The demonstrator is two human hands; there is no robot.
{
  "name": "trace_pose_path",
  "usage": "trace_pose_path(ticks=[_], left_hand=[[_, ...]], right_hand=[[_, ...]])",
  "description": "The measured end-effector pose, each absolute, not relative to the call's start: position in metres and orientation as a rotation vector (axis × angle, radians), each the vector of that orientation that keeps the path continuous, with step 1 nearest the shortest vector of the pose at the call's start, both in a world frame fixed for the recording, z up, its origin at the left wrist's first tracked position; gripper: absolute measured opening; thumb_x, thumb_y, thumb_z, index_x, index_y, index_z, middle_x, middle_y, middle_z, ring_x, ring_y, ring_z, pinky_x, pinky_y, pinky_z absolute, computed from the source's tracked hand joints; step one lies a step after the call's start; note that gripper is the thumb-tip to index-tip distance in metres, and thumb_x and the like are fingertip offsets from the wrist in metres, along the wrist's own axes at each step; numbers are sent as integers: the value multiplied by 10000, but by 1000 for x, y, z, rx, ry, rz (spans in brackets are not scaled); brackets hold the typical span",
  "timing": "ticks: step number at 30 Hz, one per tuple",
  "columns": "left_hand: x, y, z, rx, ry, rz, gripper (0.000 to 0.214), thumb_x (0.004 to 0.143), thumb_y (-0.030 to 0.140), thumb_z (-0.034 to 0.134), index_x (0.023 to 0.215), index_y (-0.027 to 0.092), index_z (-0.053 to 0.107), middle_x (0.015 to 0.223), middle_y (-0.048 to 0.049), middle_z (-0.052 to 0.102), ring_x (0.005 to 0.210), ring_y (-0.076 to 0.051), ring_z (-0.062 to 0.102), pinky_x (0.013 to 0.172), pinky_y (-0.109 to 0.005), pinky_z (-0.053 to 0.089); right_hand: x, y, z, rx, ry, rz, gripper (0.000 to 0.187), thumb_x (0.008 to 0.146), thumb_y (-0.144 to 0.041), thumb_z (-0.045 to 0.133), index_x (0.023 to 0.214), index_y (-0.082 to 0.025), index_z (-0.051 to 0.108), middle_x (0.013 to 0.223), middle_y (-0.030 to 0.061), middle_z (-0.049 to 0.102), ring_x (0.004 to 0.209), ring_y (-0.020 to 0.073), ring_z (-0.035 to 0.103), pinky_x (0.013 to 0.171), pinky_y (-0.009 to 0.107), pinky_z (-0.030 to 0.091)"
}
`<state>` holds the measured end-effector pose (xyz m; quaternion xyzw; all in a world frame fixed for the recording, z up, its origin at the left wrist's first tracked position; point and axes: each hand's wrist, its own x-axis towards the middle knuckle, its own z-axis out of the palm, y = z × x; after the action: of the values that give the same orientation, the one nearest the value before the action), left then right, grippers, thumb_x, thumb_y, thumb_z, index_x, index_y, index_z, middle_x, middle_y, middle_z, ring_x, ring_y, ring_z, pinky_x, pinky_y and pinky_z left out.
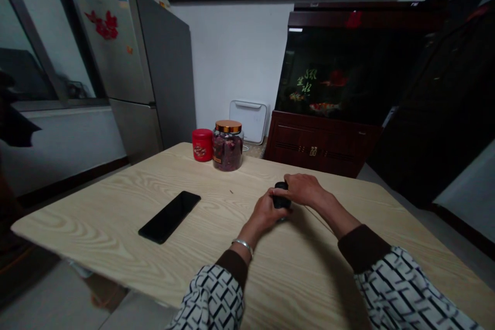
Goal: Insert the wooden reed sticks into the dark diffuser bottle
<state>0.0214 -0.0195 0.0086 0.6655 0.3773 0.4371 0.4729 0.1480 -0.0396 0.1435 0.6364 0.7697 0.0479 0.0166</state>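
I have both hands together at centre right, the left hand [263,212] and right hand [299,190] clamped around a small black object [281,201] over the table [77,232]; they hide most of it, but I'd judge it light, stiff and perhaps slick, best held by its sides; a phone [169,216] lies left; a jar [228,146] and red tin [202,144] stand upper centre.
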Motion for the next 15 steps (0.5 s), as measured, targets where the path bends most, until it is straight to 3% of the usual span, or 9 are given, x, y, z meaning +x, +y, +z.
trace_pose_path(ticks=[3, 5, 8, 10, 12, 15], left_hand=[[19, -15, 7, 1751, 977, 1107, 591, 620, 336, 843, 1140, 177, 611, 1013, -57, 697, 923, -233, 634, 776, -307, 473], [16, -13, 7, 1789, 962, 1109, 629, 620, 364, 854, 1168, 178, 608, 1037, -65, 700, 923, -234, 637, 767, -305, 475], [13, -12, 7, 1815, 960, 1113, 629, 641, 390, 849, 1178, 169, 609, 1039, -78, 700, 928, -238, 637, 776, -310, 480], [14, -11, 5, 1815, 953, 1117, 626, 634, 389, 855, 1168, 166, 614, 1026, -78, 700, 925, -237, 637, 778, -310, 481], [15, -11, 4, 1801, 935, 1114, 609, 623, 364, 860, 1147, 170, 618, 1000, -66, 701, 899, -227, 637, 764, -301, 479], [15, -10, 3, 1790, 934, 1112, 574, 626, 337, 852, 1128, 178, 623, 965, -47, 702, 865, -214, 633, 739, -286, 472]], right_hand=[[150, -31, 148, 1897, 2415, 86, 607, 885, -660, 477, 1063, -128, 708, 1095, 230, 709, 1034, 372, 667, 842, 456, 483], [160, -27, 151, 1686, 2573, -96, 516, 842, -504, 605, 1219, -155, 660, 1217, 191, 673, 1122, 341, 633, 917, 442, 478], [175, -25, 157, 1357, 2823, -436, 828, 736, -365, 709, 1490, -199, 411, 1501, 136, 479, 1356, 287, 472, 1076, 405, 405], [177, -25, 158, 1403, 2863, -525, 916, 746, -440, 711, 1535, -187, 320, 1568, 148, 387, 1412, 287, 409, 1108, 410, 379], [171, -27, 156, 1605, 2784, -409, 857, 787, -558, 663, 1495, -167, 383, 1514, 187, 446, 1349, 325, 477, 1068, 449, 410], [159, -29, 152, 1831, 2544, -68, 648, 841, -611, 572, 1286, -139, 586, 1246, 217, 642, 1140, 383, 614, 963, 523, 445]])
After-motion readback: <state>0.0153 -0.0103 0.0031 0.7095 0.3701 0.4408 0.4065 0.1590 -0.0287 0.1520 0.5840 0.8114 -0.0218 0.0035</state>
